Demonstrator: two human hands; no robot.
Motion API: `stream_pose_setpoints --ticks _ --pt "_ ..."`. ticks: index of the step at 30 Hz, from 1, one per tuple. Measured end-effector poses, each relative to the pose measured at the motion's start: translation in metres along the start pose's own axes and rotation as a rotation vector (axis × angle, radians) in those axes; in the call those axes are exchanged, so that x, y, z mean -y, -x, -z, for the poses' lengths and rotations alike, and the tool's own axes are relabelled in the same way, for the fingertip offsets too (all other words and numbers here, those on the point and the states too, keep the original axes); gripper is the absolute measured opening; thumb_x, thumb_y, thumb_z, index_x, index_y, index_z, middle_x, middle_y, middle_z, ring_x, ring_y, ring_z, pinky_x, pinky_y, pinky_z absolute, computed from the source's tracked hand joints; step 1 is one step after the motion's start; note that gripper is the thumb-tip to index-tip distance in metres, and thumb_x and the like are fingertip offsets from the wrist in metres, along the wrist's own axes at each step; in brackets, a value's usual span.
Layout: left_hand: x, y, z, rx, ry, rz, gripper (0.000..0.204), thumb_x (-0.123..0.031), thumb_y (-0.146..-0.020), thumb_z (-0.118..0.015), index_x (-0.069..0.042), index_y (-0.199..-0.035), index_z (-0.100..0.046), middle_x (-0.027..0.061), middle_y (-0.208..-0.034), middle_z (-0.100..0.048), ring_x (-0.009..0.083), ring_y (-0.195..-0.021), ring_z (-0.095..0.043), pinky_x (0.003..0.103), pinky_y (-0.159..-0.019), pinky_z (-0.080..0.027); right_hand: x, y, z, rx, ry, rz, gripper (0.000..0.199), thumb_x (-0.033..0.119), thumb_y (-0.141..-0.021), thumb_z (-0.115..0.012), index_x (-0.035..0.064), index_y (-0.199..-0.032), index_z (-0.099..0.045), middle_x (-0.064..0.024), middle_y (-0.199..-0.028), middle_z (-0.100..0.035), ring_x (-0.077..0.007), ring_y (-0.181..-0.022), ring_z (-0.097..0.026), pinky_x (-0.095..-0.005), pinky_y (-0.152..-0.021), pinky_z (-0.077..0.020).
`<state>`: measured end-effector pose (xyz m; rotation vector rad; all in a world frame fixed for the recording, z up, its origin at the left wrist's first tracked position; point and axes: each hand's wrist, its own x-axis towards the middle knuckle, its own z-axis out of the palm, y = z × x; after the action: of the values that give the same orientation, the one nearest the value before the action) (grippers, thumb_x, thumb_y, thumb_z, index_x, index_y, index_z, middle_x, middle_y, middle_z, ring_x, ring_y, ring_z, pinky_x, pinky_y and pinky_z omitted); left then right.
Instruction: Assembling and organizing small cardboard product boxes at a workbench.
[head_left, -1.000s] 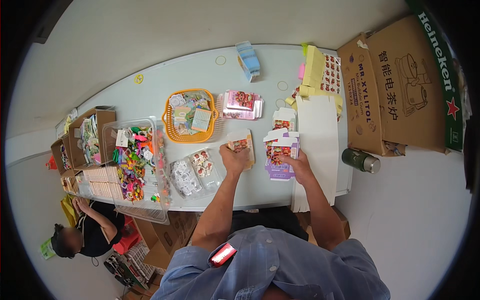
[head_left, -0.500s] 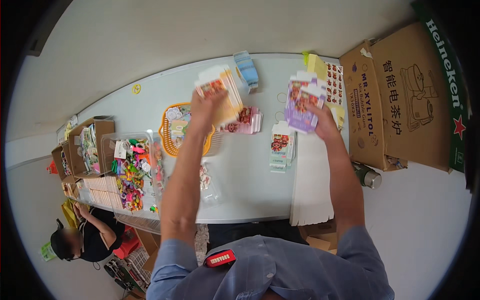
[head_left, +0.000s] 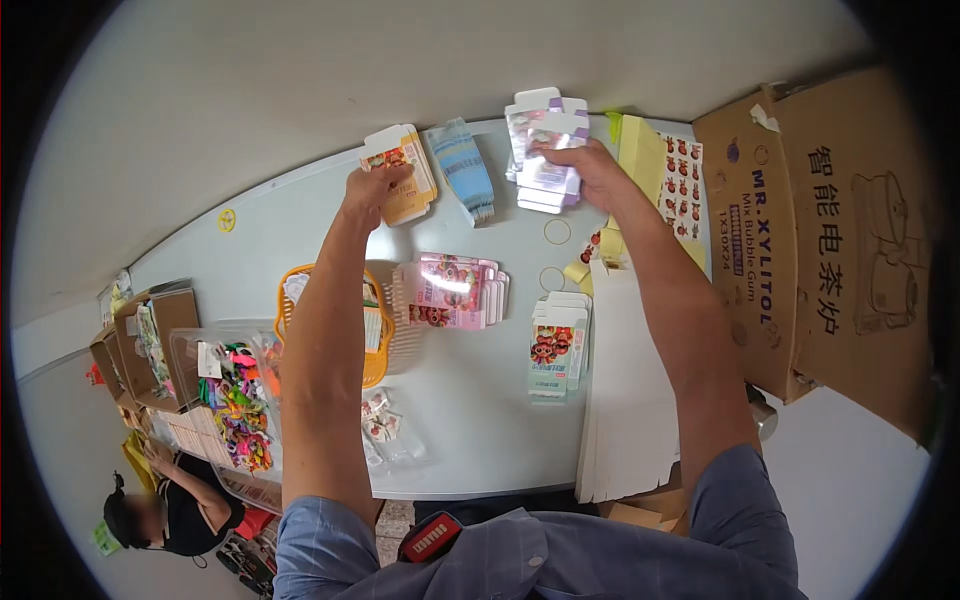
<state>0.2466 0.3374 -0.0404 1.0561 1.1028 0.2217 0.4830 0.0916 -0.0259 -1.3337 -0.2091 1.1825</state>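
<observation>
My left hand point(head_left: 380, 190) is closed on a fanned stack of yellow flattened cartons point(head_left: 408, 207) near the table's far edge. Farther right, my right hand point(head_left: 592, 172) grips a stack of purple flattened cartons point(head_left: 542, 192), its fingers lying over their front. Between the two stacks lies a blue-striped bundle point(head_left: 462, 172). Nearer to me are pink flattened cartons point(head_left: 462, 290), spread over one another, and green flattened cartons point(head_left: 557, 345) to their right. Two rubber bands, one of them the far rubber band point(head_left: 557, 232), lie below the purple stack.
An orange basket point(head_left: 376, 372) is partly hidden by my left forearm. A clear bin point(head_left: 185, 350) of colourful trinkets stands at left, beside cardboard boxes point(head_left: 165, 330). Sticker sheets point(head_left: 683, 185), white card strips point(head_left: 628, 400) and large cartons point(head_left: 745, 250) are at right. Another person point(head_left: 190, 510) sits lower left.
Both hands have moved with their cartons toward the far edge of the table, the right one also leftward. The yellow stack now lies left of the blue bundle instead of in front of it.
</observation>
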Motion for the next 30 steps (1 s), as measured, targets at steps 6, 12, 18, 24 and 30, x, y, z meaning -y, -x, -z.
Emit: stream_pose_setpoints --ticks 6,12,18,24,30 --pt "0.003 -0.001 -0.006 -0.106 -0.344 -0.079 0.042 -0.015 -0.08 -0.082 0.008 -0.11 -0.063 0.0151 -0.099 -0.071 0.0248 -0.086 -0.072 0.037 -0.074 -0.061 0.004 -0.015 0.004 0.024 0.316 -0.167 0.049 0.005 -0.084 -0.068 -0.0051 -0.13 -0.055 -0.0158 -0.117 -0.067 -0.0249 -0.106 -0.067 -0.0368 -0.092 -0.0534" --pt "0.007 -0.012 0.011 -0.307 -0.837 -0.258 0.077 -0.043 -0.065 -0.091 0.01 -0.109 -0.057 0.0251 -0.107 -0.069 0.0335 -0.096 -0.071 0.041 -0.085 -0.056 -0.009 -0.021 0.001 -0.288 0.882 0.114 0.058 0.016 -0.081 -0.073 -0.0088 -0.126 -0.048 -0.0237 -0.121 -0.063 -0.0327 -0.107 -0.065 -0.0381 -0.094 -0.0511" --pt "0.014 0.009 -0.007 -0.559 -0.98 -0.499 0.067 -0.045 -0.074 -0.083 0.007 -0.108 -0.059 0.0274 -0.118 -0.063 0.0343 -0.102 -0.066 0.044 -0.086 -0.054 -0.016 0.022 0.003 -0.519 0.982 0.435 0.088 0.038 -0.086 -0.075 -0.0079 -0.148 -0.031 -0.0298 -0.144 -0.046 -0.0313 -0.136 -0.047 -0.0376 -0.103 -0.0462" --pt "0.03 0.2 -0.057 -0.195 -0.521 -0.771 0.028 -0.022 -0.093 -0.069 0.003 -0.105 -0.067 0.0156 -0.077 -0.07 0.0234 -0.07 -0.066 0.035 -0.07 -0.052 -0.051 0.236 -0.023 -0.491 0.477 0.134 0.052 0.014 -0.093 -0.069 -0.006 -0.137 -0.049 -0.0117 -0.121 -0.065 -0.0175 -0.111 -0.062 -0.0308 -0.097 -0.0499" --pt "0.174 0.288 -0.118 -0.055 -0.525 -0.264 0.044 -0.03 -0.085 -0.077 0.003 -0.112 -0.064 0.0208 -0.094 -0.069 0.0322 -0.089 -0.067 0.041 -0.078 -0.053 -0.136 0.306 -0.055 -0.415 0.568 0.038 0.037 0.013 -0.097 -0.061 -0.0022 -0.13 -0.051 -0.0144 -0.117 -0.064 -0.0169 -0.108 -0.062 -0.0333 -0.094 -0.0506"
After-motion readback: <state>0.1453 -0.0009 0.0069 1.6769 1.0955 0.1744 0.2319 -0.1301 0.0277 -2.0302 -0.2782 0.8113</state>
